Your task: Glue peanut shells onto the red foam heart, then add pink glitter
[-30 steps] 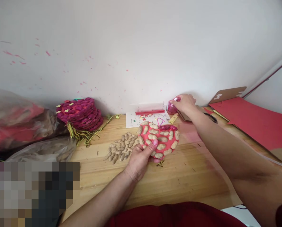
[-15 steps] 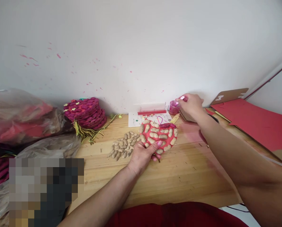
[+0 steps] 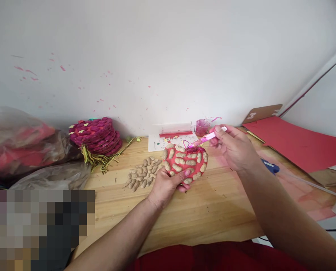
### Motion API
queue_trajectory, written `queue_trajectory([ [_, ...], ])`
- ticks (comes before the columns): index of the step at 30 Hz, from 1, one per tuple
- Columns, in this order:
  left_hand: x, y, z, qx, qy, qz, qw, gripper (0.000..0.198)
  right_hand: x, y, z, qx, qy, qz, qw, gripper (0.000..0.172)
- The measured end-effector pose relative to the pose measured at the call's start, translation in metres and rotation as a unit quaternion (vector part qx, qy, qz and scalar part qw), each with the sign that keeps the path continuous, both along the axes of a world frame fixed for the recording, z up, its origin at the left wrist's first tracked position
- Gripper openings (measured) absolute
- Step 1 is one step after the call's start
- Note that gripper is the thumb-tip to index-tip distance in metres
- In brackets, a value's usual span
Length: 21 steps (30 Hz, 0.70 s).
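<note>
My left hand (image 3: 168,183) grips the lower edge of a red heart-shaped card (image 3: 186,165) covered with peanuts in their shells, thumb on top. Several peanuts along its upper edge are coated magenta; the others are bare. Between the fingers of my right hand (image 3: 233,145) is a paintbrush (image 3: 212,136) with a white-and-pink handle. Its tip meets the magenta peanuts near the pink string loop at the card's top. Behind the brush, a clear cup (image 3: 202,127) with magenta paint stands against the wall. Loose peanuts (image 3: 143,173) lie left of the card.
At the left rises a stack of magenta peanut-covered pieces (image 3: 96,136) with yellow tassels, beside filled plastic bags (image 3: 18,139). A white sheet with small stars (image 3: 155,142) lies by the wall. Red card sheets (image 3: 300,143) and a blue tool (image 3: 271,166) are at the right.
My right hand has brought the brush from the paint cup down and toward me, onto the card's top edge. The card remains in my left hand. The view has turned slightly right.
</note>
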<state>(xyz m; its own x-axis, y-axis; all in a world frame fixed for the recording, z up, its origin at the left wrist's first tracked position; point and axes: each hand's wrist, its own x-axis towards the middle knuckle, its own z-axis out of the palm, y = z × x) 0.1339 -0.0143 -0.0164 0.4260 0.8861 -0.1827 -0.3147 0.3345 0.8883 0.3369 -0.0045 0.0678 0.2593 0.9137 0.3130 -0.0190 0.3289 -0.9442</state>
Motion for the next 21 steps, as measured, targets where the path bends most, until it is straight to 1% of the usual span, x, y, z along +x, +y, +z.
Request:
queue_trajectory([
  [3,0.0,-0.001,0.0,-0.019,-0.028,0.004,0.999,0.045,-0.007,-0.005,-0.007,-0.029,0.048,0.008,0.998,0.036],
  [7,0.002,-0.002,0.001,-0.048,-0.051,0.012,0.997,0.06,-0.007,-0.007,-0.014,-0.077,0.084,0.047,0.992,0.035],
  [9,0.002,-0.001,0.001,-0.051,-0.041,0.019,0.998,0.063,-0.008,-0.008,-0.016,-0.076,0.092,0.058,0.991,0.033],
  [12,0.004,0.001,-0.002,-0.033,-0.013,0.033,0.999,0.059,-0.012,-0.006,-0.02,-0.066,0.094,0.056,0.992,0.03],
  [16,0.005,0.002,-0.006,-0.001,0.023,0.038,0.999,0.053,-0.016,-0.005,-0.024,-0.006,0.05,0.006,0.999,0.028],
  [18,0.004,0.001,-0.006,0.009,0.038,0.033,0.999,0.053,-0.019,-0.008,-0.024,0.018,-0.003,-0.017,1.0,0.024],
  [21,0.005,-0.001,-0.005,0.021,0.056,0.032,0.998,0.051,-0.025,-0.016,-0.023,0.032,-0.088,-0.047,0.994,0.018],
])
